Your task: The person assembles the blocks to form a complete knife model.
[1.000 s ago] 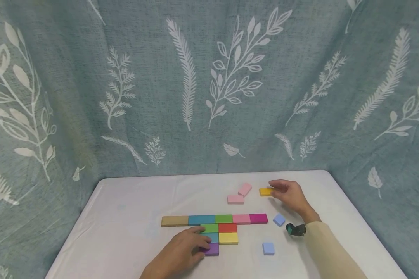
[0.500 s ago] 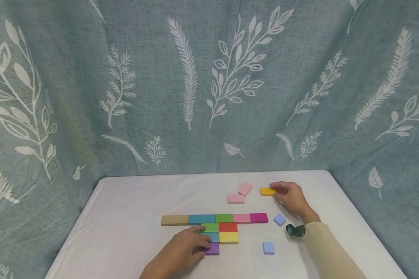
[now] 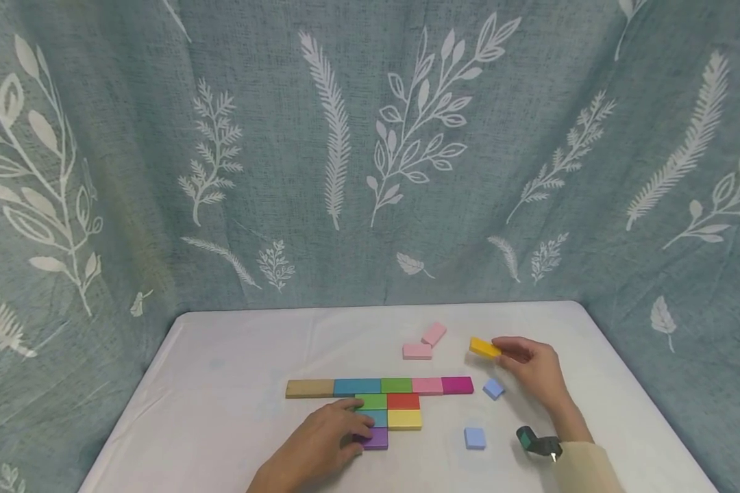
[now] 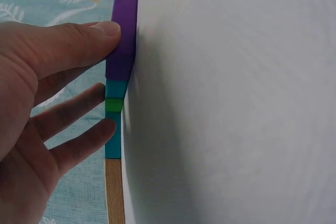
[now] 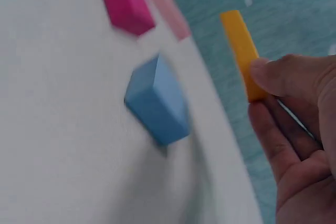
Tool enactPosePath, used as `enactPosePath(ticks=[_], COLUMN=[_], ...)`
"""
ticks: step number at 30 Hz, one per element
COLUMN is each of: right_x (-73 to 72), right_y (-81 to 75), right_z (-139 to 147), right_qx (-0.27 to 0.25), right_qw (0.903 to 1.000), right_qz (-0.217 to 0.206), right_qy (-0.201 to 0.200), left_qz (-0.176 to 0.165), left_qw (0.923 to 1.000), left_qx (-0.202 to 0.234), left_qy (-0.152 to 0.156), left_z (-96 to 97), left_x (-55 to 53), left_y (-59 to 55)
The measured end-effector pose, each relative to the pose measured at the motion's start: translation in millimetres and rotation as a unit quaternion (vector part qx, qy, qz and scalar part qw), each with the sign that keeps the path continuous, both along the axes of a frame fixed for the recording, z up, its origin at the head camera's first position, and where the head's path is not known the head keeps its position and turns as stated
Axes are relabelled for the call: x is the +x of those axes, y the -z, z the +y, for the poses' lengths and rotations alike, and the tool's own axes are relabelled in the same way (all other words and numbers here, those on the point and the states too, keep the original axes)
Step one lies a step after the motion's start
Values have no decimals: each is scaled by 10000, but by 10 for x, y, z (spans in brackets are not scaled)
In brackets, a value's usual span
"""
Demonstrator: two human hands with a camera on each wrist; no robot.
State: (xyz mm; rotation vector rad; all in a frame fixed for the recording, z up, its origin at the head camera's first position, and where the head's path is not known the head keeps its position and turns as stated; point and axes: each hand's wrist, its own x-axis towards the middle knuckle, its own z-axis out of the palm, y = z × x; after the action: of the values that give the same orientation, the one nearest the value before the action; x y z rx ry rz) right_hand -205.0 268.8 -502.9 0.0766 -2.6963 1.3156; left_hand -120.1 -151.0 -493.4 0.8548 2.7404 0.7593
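Note:
In the head view my right hand (image 3: 533,370) pinches an orange-yellow block (image 3: 484,348) by its right end, tilted and raised above the table. The right wrist view shows this block (image 5: 241,56) between thumb and fingers. My left hand (image 3: 321,438) rests at the left side of the flat block layout, its fingers touching the purple block (image 3: 376,439), the teal block (image 3: 377,418) and the green block (image 3: 373,402). Its thumb lies against the purple block (image 4: 123,30) in the left wrist view. Beside these sit a red block (image 3: 403,402) and a yellow block (image 3: 403,420).
Along the layout's far edge runs a row: a wooden block (image 3: 310,389), a blue one (image 3: 357,387), a green, a pink and a magenta block (image 3: 457,385). Loose are two pink blocks (image 3: 416,352) and two light blue blocks (image 3: 494,389) (image 3: 475,439). A leaf-patterned curtain hangs behind.
My right hand has taken hold of the orange-yellow block, lifted it off the table and drawn it nearer and slightly right. My left hand has stayed in place.

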Motion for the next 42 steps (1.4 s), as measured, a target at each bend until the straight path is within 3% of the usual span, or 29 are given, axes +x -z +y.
enactPosePath(ticks=[9,19,28,34,42], right_x=[532,856,959,999,996], right_y=[-147,-165,-74,42,113], right_z=[-200,-545,-856,-1016,-1143], right_qx=[-425,-747,-846,-705,-362], right_qw=[9989,9954,9908,9862,9861], right_qz=[5,-559,-641,-302,-407], right_qy=[-189,-229,-841,-1468,-1570], left_qz=[-74,-156,-118,-122,-134], left_qw=[10000,9999,9999,9999,9998], left_qx=[11,18,-73,-106,-120], left_qy=[-43,-63,-61,-40,46], left_z=[18,17,24,33,49], left_x=[-9,-2,-15,-2,-9], left_y=[-26,-14,-13,-24,-17])
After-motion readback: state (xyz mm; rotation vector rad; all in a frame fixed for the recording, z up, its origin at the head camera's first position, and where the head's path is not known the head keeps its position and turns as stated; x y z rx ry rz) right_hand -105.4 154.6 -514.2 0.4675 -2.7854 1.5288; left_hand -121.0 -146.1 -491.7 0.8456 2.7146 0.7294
